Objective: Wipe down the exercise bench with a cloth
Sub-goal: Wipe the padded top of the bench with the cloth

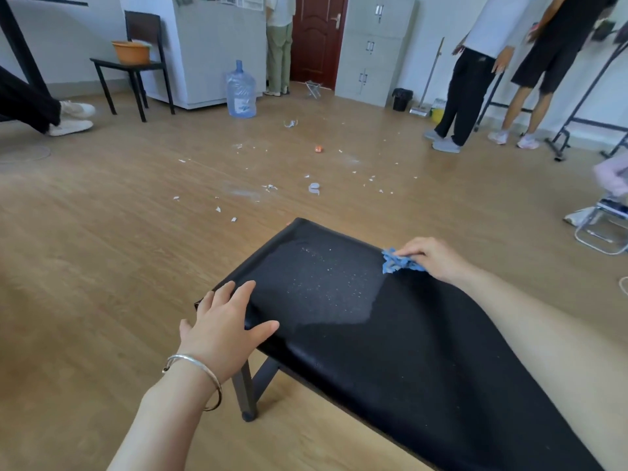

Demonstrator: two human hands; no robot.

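Wooden floor [102, 266] fills the room, and the black padded surface [424, 351] stands on it, slanting from lower right toward the middle. A dusty grey patch [323, 283] covers its far end. The left hand [224, 321] rests flat, fingers spread, on the surface's left edge. The right hand [438, 258] grips a crumpled blue cloth [397, 261] against the right edge, beside the patch. White scraps [268, 188] dot the floor beyond.

Left hand [224, 321] rests on the bench's [424, 351] left edge, right hand [438, 258] holds the cloth [399, 261] at its right edge nearer the far end, specks [326, 277] lie between them, and beyond that end scraps [270, 188] dot the floor [102, 249] before a water bottle [240, 91].
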